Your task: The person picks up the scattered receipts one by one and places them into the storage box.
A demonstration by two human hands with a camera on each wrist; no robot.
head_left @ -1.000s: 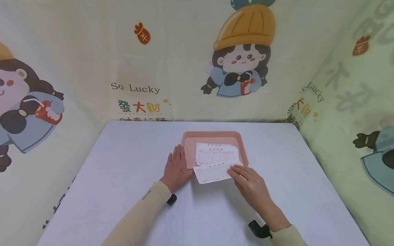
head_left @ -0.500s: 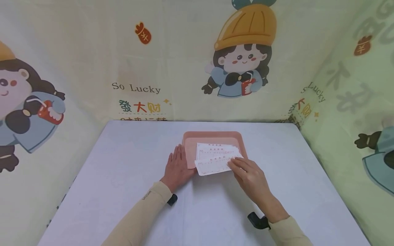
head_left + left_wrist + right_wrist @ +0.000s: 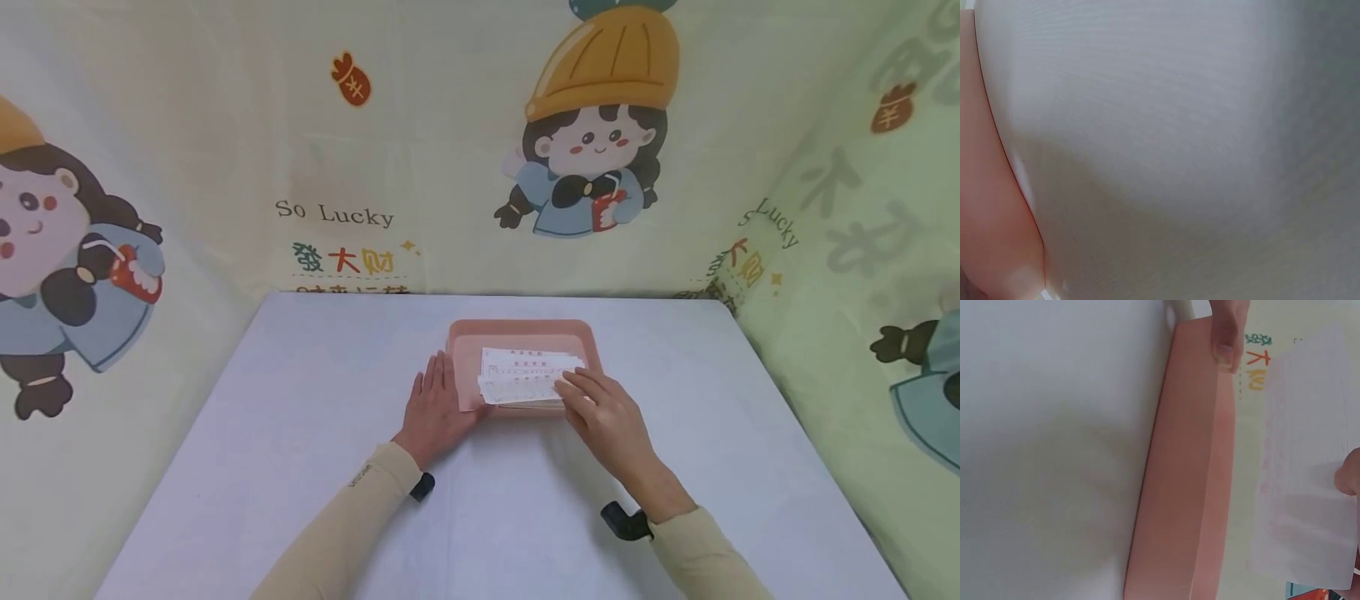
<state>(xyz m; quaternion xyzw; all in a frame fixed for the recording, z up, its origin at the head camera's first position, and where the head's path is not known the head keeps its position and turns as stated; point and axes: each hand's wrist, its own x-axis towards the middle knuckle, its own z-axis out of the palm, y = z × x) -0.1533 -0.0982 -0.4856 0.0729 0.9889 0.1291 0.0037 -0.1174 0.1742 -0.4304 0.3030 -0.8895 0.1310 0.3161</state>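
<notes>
A pink tray (image 3: 467, 367) stands toward the back of the table with several printed white paper slips (image 3: 510, 357) inside. My left hand (image 3: 435, 414) lies along its left side with the fingers straight. In the right wrist view the left thumb (image 3: 1227, 337) touches the tray rim (image 3: 1179, 462). My right hand (image 3: 611, 425) pinches one paper slip (image 3: 517, 391) by its right end, above the front of the tray. That slip (image 3: 1304, 462) looks raised off the tray in the right wrist view. The left wrist view shows only the tray's wall (image 3: 991, 181) and white cloth.
A white cloth (image 3: 337, 375) covers the table. Printed cartoon curtains (image 3: 450, 167) close off the back and both sides. A black wrist mount (image 3: 626, 522) sticks out under the right forearm, and another (image 3: 422, 487) under the left.
My right hand has moved the pinched slip back, away from me, from in front of the tray to over the slips inside it. The left hand has stayed at the tray's side.
</notes>
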